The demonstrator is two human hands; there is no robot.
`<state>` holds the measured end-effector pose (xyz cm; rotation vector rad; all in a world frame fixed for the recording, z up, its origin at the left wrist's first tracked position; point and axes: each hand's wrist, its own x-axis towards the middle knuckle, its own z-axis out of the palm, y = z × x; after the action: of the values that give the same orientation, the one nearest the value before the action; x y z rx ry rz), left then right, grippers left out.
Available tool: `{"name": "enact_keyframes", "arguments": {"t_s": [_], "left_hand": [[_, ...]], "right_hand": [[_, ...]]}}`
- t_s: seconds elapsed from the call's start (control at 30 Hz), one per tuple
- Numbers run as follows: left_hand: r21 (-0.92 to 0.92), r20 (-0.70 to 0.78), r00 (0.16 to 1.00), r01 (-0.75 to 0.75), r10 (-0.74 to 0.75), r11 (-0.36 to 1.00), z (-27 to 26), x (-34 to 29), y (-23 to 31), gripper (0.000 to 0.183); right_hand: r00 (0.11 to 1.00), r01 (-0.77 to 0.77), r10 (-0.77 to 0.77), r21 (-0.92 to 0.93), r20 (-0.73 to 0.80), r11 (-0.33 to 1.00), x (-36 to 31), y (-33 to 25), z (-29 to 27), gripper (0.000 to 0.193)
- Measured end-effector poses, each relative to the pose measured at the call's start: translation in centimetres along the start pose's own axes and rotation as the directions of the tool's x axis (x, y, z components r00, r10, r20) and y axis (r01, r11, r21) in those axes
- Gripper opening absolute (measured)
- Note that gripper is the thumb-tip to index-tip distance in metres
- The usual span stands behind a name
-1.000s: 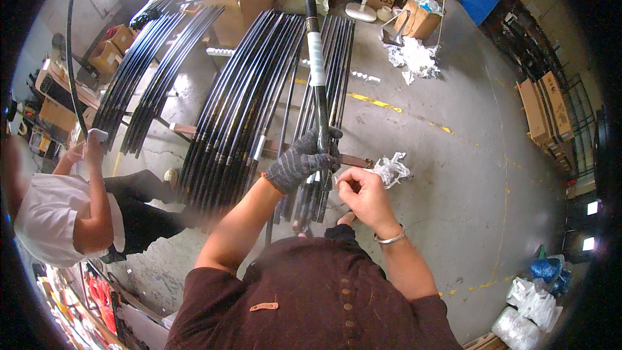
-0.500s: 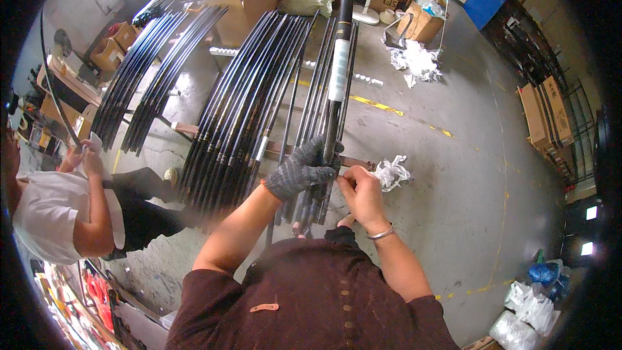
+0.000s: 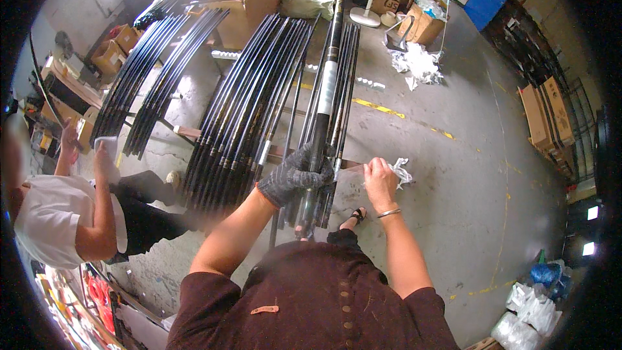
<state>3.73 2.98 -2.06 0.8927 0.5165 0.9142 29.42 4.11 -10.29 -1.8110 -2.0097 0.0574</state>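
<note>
My left hand (image 3: 297,175), in a dark grey knitted glove, is wrapped round a thick black pole (image 3: 319,131) that slants up and away from me. A pale whitish band (image 3: 328,84) covers part of the pole above the glove. My bare right hand (image 3: 381,185), a bangle at its wrist, is apart from the pole on the right, fingers pinched. A thin see-through strip (image 3: 350,171) stretches between the pole by the glove and those fingertips. Beneath the held pole, several slimmer black poles (image 3: 345,91) lie side by side on a rack.
More black poles (image 3: 243,104) lie in rows on the left. A co-worker (image 3: 65,220) in a white shirt stands there with a long dark rod (image 3: 40,78). Crumpled white wrapping (image 3: 402,172) lies behind my right hand, and another heap (image 3: 418,65) farther off by a carton (image 3: 424,23).
My right hand has moved right, away from the pole, drawing out the see-through strip. The held pole has shifted slightly left and down. The co-worker's hands have moved apart.
</note>
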Motion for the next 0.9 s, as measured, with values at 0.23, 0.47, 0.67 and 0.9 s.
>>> {"name": "enact_keyframes", "arguments": {"t_s": [0.23,0.47,0.67,0.9], "left_hand": [[-0.07,-0.029,0.998,-0.049,0.047,0.996,-0.9,0.2,0.5,0.061],[0.043,-0.241,0.962,-0.122,0.128,0.992,-1.9,-0.3,4.1,0.058],[0.242,-0.196,0.951,-0.188,0.238,0.952,-1.8,-0.8,1.1,0.067],[0.129,0.008,0.995,-0.104,0.104,0.986,2.2,1.8,2.6,0.08]], "right_hand": [[0.993,-0.106,0.109,-0.088,0.036,0.99,-1.2,5.3,0.6,0.014],[0.801,-0.591,0.57,0.086,0.185,0.802,-11.1,19.8,3.5,0.018],[0.845,-0.379,0.509,0.852,0.16,0.36,-8.6,15.2,0.7,0.017],[0.979,-0.106,-0.074,0.776,0.193,0.622,2.4,-5.3,-10.5,0.036]]}}
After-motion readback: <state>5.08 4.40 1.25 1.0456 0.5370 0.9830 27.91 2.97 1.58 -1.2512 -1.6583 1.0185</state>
